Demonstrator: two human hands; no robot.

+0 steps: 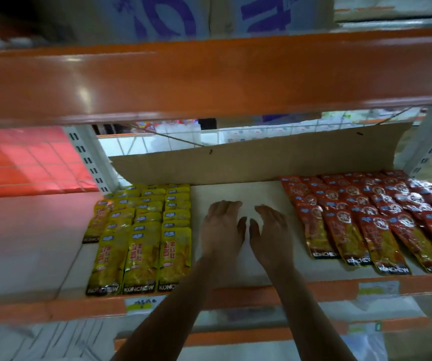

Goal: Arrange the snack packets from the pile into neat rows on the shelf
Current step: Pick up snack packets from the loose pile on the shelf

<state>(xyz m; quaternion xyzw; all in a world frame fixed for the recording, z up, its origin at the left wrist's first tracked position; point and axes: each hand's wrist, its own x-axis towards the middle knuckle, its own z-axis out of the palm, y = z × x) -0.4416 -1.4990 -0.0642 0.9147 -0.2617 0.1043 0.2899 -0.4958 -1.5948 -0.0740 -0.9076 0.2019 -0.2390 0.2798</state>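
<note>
The white shelf (235,194) is showing neat yellow packets (142,238) and red packets (371,220); both hands (222,227) (272,233) are hovering flat, holding nothing, over the bare middle.

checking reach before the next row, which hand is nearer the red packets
Right. The right hand lies flat on the bare shelf just left of the red packets. The left hand sits beside it, farther off, closer to the yellow packets.
</note>
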